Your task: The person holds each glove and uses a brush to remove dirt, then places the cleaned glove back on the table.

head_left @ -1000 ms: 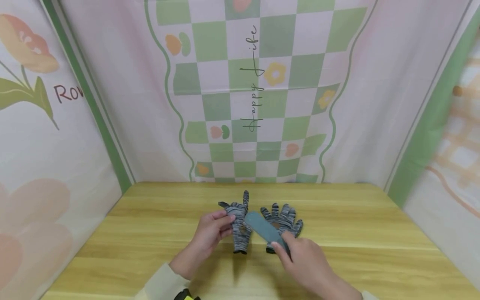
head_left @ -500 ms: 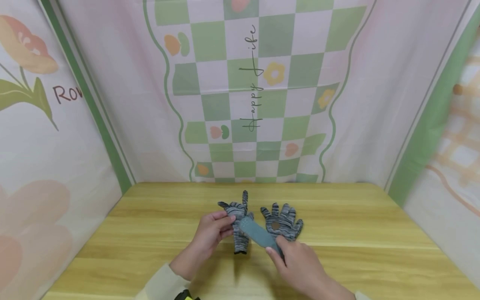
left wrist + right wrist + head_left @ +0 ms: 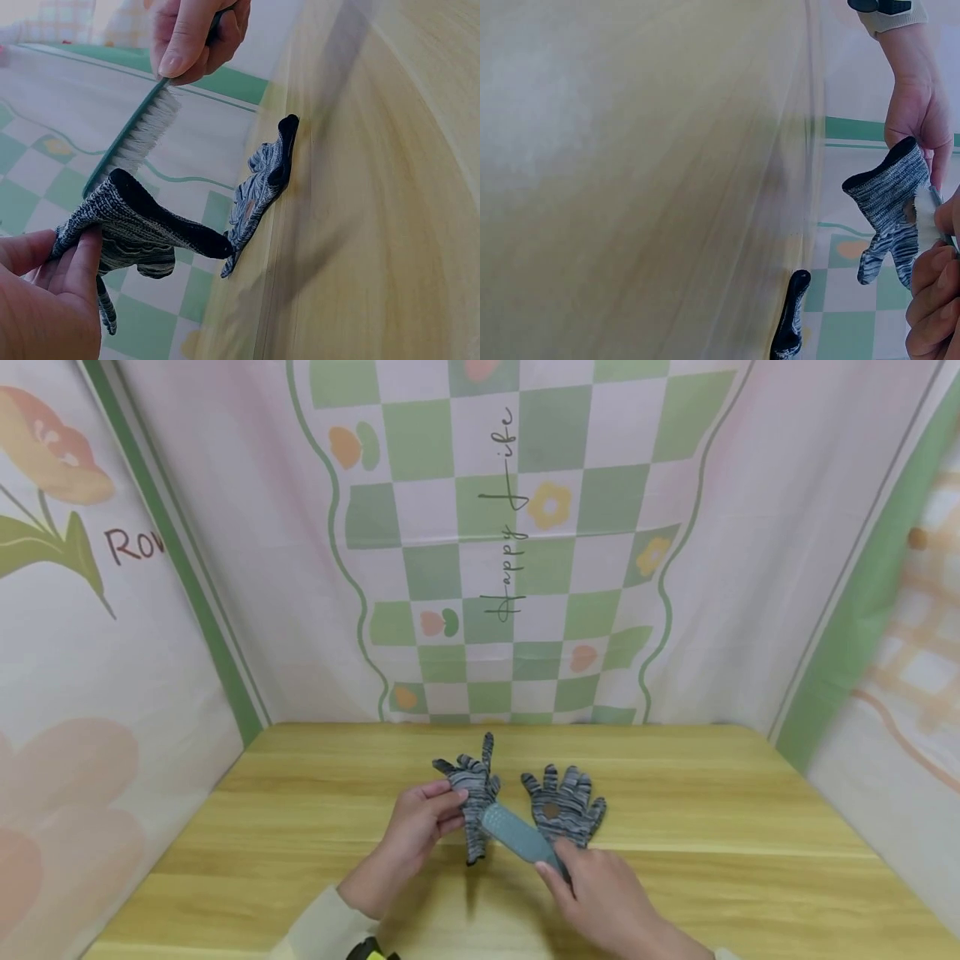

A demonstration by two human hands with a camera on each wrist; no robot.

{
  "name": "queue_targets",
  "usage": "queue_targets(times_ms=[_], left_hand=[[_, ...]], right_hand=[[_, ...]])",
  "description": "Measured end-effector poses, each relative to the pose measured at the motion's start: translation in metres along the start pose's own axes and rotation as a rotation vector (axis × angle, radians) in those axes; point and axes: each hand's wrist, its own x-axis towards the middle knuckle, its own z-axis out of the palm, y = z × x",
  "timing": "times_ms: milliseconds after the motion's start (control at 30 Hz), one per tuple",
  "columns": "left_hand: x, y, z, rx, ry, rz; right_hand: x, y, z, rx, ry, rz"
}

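Note:
My left hand (image 3: 422, 822) pinches a grey-and-black knitted glove (image 3: 474, 797) by its side, thumb on top, and holds it up off the table. The glove's dark cuff (image 3: 169, 221) faces the left wrist camera. My right hand (image 3: 600, 889) grips the handle of a blue-green brush (image 3: 517, 833). White bristles (image 3: 146, 135) point down, and the brush head overlaps the palm of the held glove. In the right wrist view the bristles (image 3: 926, 214) meet the glove by a brown spot (image 3: 910, 211). A second matching glove (image 3: 573, 802) lies flat on the table, palm up.
The glove on the table has a round brown spot (image 3: 551, 811) on its palm. The wooden table (image 3: 300, 827) runs back to a printed curtain (image 3: 420, 552), with more curtains on both sides. A dark watch or band (image 3: 369, 950) shows near the left sleeve.
The brush has moved left and down onto the held glove, uncovering more of the glove on the table. The held glove has tilted slightly and risen a little.

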Motion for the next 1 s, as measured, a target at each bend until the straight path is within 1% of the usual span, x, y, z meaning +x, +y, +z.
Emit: queue_targets(times_ms=[233,400,500,700,800,933,1000], left_hand=[[0.000,0.003,-0.002,-0.023,-0.009,0.011],[-0.001,0.005,-0.004,-0.026,0.004,0.000],[-0.002,0.006,-0.004,-0.019,0.010,-0.015],[-0.003,0.005,-0.003,-0.005,-0.012,-0.021],[-0.004,0.005,-0.001,-0.005,-0.024,-0.021],[-0.006,0.006,0.002,-0.002,-0.041,-0.026],[-0.006,0.006,0.003,0.000,-0.053,-0.028]], right_hand=[[-0.001,0.003,-0.002,-0.023,-0.028,0.015],[-0.002,0.008,-0.005,-0.048,-0.028,0.034],[-0.002,0.008,-0.008,-0.028,-0.026,0.059],[0.003,0.005,-0.016,0.042,-0.006,0.086],[0.006,0.001,-0.018,0.063,0.011,0.075],[0.007,-0.002,-0.016,0.092,0.058,0.029],[0.007,-0.003,-0.014,0.110,0.059,0.015]])
